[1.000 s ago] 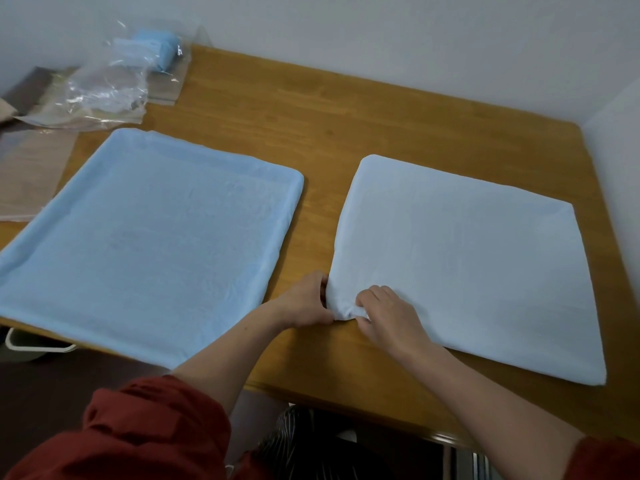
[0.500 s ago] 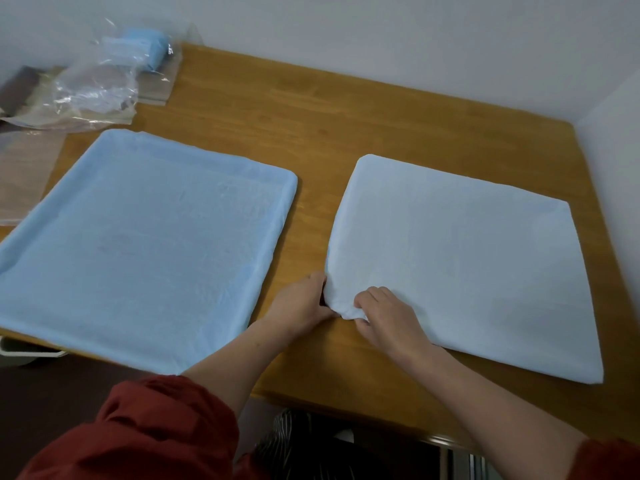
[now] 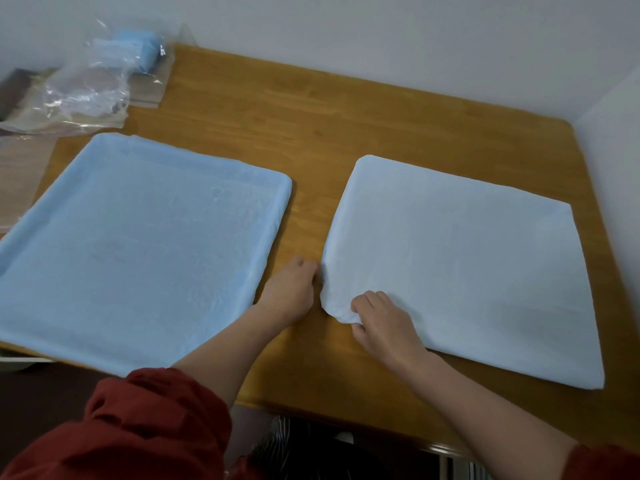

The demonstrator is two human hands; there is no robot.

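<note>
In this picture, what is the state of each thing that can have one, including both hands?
white cloth: folded, lying flat, near left corner bunched up.
blue cloth: spread open, flat.
plastic bag: crumpled, at the table's far left corner.
right hand: pinches the white cloth's bunched corner.
left hand: fingers curled at the white cloth's left edge; whether it holds the cloth is unclear.

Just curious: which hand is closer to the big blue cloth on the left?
Left. The left hand sits in the gap just beside the blue cloth, near its right edge; the right hand is farther off, pinching the near corner of the white cloth.
</note>
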